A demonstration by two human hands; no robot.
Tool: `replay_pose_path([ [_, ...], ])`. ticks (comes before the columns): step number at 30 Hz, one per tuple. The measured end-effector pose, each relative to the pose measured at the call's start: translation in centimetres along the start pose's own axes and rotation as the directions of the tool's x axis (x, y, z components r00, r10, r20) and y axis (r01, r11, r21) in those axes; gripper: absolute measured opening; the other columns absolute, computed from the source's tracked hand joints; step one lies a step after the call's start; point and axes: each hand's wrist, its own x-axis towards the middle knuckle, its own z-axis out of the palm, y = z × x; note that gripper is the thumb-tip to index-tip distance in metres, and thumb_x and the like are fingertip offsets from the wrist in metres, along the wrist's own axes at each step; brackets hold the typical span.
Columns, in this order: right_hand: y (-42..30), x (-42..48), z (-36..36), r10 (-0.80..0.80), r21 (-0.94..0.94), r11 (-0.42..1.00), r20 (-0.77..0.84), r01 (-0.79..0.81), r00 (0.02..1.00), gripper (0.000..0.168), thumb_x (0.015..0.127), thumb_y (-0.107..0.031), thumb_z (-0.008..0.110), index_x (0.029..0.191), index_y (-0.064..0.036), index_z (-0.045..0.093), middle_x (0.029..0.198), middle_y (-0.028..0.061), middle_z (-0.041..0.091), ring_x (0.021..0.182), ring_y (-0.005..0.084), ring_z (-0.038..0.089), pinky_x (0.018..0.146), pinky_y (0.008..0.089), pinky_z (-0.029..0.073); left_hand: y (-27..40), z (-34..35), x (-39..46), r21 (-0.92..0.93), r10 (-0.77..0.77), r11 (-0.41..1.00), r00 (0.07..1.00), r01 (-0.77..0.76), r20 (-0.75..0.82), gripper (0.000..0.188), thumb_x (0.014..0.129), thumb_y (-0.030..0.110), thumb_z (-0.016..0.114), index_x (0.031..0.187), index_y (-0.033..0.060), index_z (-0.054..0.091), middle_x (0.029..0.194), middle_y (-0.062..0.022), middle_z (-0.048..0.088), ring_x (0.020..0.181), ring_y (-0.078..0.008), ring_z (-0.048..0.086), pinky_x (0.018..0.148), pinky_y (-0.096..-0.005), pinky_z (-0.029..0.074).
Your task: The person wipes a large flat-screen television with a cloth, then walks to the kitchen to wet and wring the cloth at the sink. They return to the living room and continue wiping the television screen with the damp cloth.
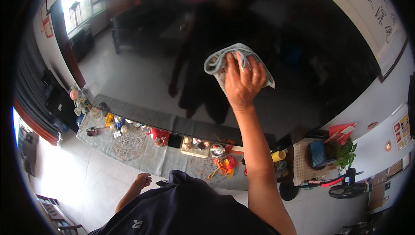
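My right hand presses a folded grey cleaning cloth with a blue-grey edge against the glossy black screen of a large television. Its fingers are spread over the cloth, and one fold curls up at the left. The screen reflects a person, the floor and a window. Low at my left side, my left hand hangs above the tiled floor, with its fingers loosely bent and nothing seen in it.
Below the screen, a cabinet with a grey patterned cloth bears figurines, a cream basket and red-yellow tassels. Artificial flowers stand at its left end. At the right are a potted plant and a black fan.
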Motion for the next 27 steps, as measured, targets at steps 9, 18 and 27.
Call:
replay_pose_path([
  [9,12.0,-0.6,-3.8,0.358,-0.21,0.899,-0.153,-0.384,0.921,0.039,0.096,-0.03,0.054,0.125,-0.006,0.061,0.131,0.0088,0.056,0.117,0.0263,0.051,0.095,0.0409,0.038,3.3,3.4,-0.4,0.467,0.349,0.811,0.932,-0.353,0.099,0.021,0.088,0.026,0.059,0.095,0.0069,0.065,0.082,-0.0055,0.063,0.068,-0.0184,0.061,0.058,-0.0337,0.051],
  [18,11.4,-2.4,-4.5,0.314,-0.284,0.907,-0.034,-0.31,0.949,0.05,0.099,-0.043,0.045,0.132,-0.007,0.058,0.143,0.0085,0.047,0.123,0.03,0.047,0.101,0.0433,0.037,26.4,33.2,-31.4,0.478,0.841,-0.537,-0.395,-0.695,0.37,0.021,0.076,0.016,0.075,0.073,0.0047,0.058,0.066,-0.0087,0.054,0.063,-0.0271,0.055,0.058,-0.0375,0.045],
  [27,16.7,-5.7,-6.7,0.311,-0.301,0.898,-0.08,-0.32,0.947,0.044,0.095,-0.038,0.056,0.126,-0.007,0.064,0.137,0.0084,0.054,0.107,0.0262,0.054,0.091,0.0371,0.043,32.1,46.1,-37.2,0.6,0.569,-0.73,-0.777,-0.327,0.269,0.032,0.076,0.024,0.077,0.065,0.0102,0.05,0.063,-0.0033,0.05,0.06,-0.0229,0.053,0.058,-0.0344,0.041],
])
